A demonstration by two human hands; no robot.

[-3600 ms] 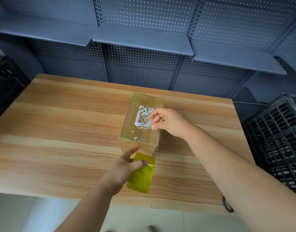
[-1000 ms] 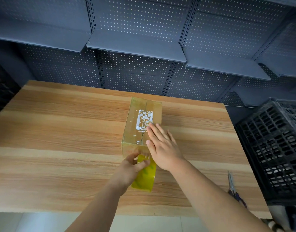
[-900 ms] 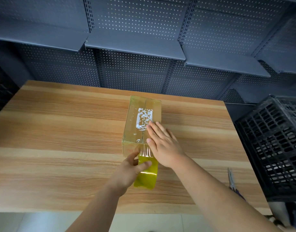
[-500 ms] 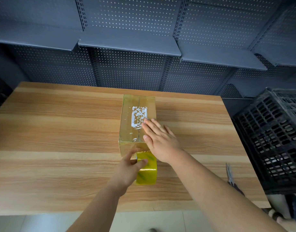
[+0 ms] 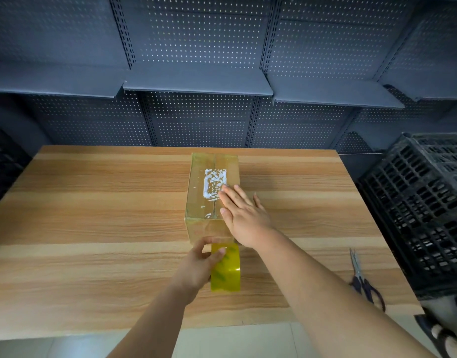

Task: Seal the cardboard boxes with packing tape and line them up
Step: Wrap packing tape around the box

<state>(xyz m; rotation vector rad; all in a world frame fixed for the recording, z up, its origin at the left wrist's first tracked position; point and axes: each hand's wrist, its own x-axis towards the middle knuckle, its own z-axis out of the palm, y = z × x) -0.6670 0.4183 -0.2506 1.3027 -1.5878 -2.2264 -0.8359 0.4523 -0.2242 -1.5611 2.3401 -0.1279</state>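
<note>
1. The cardboard box (image 5: 199, 195) is sitting mid-table (image 5: 93, 218).
2. The right hand (image 5: 244, 215) is pressing flat on the box's top, fingers straight.
3. The left hand (image 5: 197, 266) is gripping the tape roll (image 5: 227, 273) at the box's 6 o'clock.
4. Scissors (image 5: 361, 279) are lying at its 4 o'clock.

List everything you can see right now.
cardboard box: one, brown, tape-wrapped, mid-table
tape roll: one, yellow, box's near end
scissors: one pair, dark handles, table's right edge
table: one, light wood, beneath everything
crate: one, black, right of table
shelving: one wall, grey, behind table
left grip: one, bare hand, holds tape roll
right grip: one, bare hand, flat on box top
</note>
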